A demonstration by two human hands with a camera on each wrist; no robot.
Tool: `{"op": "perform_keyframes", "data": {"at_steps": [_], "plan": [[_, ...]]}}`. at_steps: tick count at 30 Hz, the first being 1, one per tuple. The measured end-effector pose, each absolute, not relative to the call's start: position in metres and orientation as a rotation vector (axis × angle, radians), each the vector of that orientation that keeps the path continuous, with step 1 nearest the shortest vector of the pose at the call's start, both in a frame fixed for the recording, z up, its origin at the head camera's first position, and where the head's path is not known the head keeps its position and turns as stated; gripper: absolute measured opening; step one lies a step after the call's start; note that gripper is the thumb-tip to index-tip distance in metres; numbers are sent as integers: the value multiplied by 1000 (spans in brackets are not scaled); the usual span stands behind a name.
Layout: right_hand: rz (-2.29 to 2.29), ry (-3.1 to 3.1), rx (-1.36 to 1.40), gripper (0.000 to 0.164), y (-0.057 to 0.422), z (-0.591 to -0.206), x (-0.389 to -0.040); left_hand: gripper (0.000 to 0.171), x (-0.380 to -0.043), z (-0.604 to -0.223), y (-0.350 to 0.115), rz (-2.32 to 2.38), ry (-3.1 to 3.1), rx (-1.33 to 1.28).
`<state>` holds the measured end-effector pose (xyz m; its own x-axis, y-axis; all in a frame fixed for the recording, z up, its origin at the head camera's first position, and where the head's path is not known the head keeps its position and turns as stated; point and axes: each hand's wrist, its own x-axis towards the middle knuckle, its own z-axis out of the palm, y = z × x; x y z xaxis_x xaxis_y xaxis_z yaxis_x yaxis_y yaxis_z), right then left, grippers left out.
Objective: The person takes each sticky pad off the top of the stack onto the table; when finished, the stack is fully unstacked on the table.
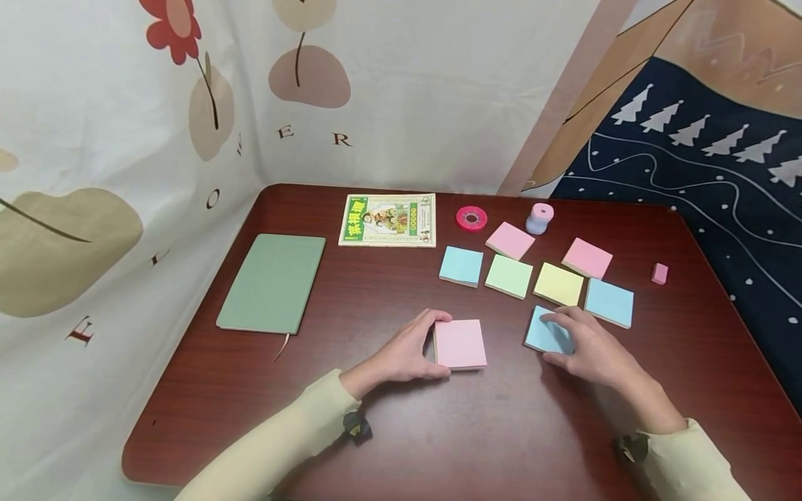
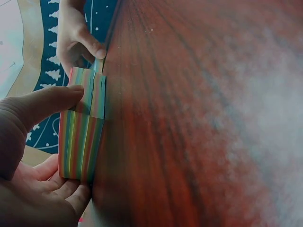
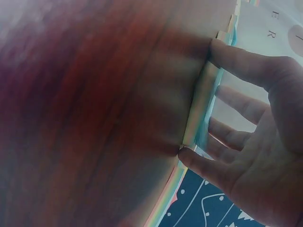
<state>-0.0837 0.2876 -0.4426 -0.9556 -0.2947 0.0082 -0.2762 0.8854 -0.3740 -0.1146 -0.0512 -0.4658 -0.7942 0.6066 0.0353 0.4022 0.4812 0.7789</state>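
Note:
My left hand (image 1: 410, 350) holds a pink-topped stack of sticky note pads (image 1: 460, 344) by its left side, thumb on the near edge and index finger at the far corner. In the left wrist view, the stack (image 2: 79, 144) shows several coloured stripes along its edges. To the right, my right hand (image 1: 592, 348) grips a blue sticky note pad (image 1: 544, 334) lying on the table, its thumb on the near edge and the other fingers over the top and far side. The right wrist view shows that pad's edge (image 3: 198, 113) between thumb and little finger.
Beyond the hands lie blue (image 1: 461, 266), green (image 1: 509, 276), yellow (image 1: 558, 284) and pink pads (image 1: 587, 258). Further back are a magenta tape roll (image 1: 464, 226), a small pink-and-blue cylinder (image 1: 539, 218) and a picture booklet (image 1: 388, 233). A green notebook (image 1: 272, 282) lies left, a pink eraser-like block (image 1: 660, 273) right.

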Motion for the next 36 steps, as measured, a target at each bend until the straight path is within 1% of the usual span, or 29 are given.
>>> {"op": "perform_keyframes", "data": {"at_steps": [6, 11, 17, 21, 25, 28, 32, 36], "plan": [[-521, 3006, -453, 62, 286, -441, -83, 83, -114, -465, -51, 1214, 2480, 868], [-444, 3031, -480, 62, 283, -432, -82, 83, -114, -466, -52, 1213, 2482, 870], [-468, 3058, -554, 60, 265, -417, -84, 83, -114, -466, -52, 1216, 2486, 876], [-557, 3002, -729, 59, 241, -415, -87, 83, -114, -466, -52, 1217, 2484, 868], [-605, 2923, -963, 63, 214, -420, -91, 83, -115, -465, -52, 1208, 2483, 863], [-626, 2867, -1085, 66, 195, -425, -93, 83, -114, -465, -52, 1206, 2480, 858], [-651, 2805, -1178, 69, 179, -430, -97, 84, -115, -465, -52, 1205, 2476, 862], [-633, 2773, -1185, 70, 170, -434, -99, 85, -115, -465, -52, 1204, 2476, 866]]}}
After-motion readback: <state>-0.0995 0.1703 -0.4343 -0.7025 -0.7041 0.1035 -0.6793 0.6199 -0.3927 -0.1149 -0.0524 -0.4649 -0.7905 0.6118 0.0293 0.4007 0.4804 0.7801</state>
